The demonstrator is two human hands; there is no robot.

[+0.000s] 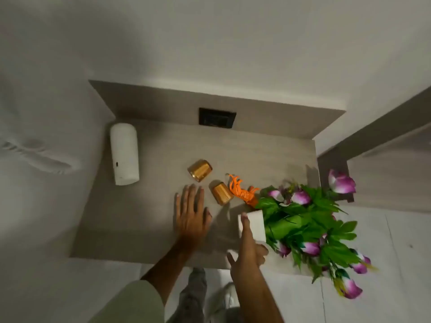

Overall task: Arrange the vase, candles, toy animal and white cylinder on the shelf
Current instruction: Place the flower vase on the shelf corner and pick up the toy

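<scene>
A white vase (255, 226) full of purple flowers and green leaves (310, 224) is tilted to the right at the shelf's front right, and my right hand (248, 250) grips it. My left hand (190, 215) hovers flat and open over the shelf (140, 217), just left of the vase. Two gold candles lie on their sides: one (200, 170) mid-shelf, the other (221, 193) beside my left fingertips. An orange toy animal (242, 192) lies toppled between that candle and the flowers. The white cylinder (124, 153) lies on its side at the shelf's left edge.
A black socket plate (217, 117) sits in the shelf's back panel. A white wall rises behind and to the left. A second ledge (373, 145) runs off to the right. Below the shelf's front edge I see pale floor tiles and my legs and shoes (224, 299).
</scene>
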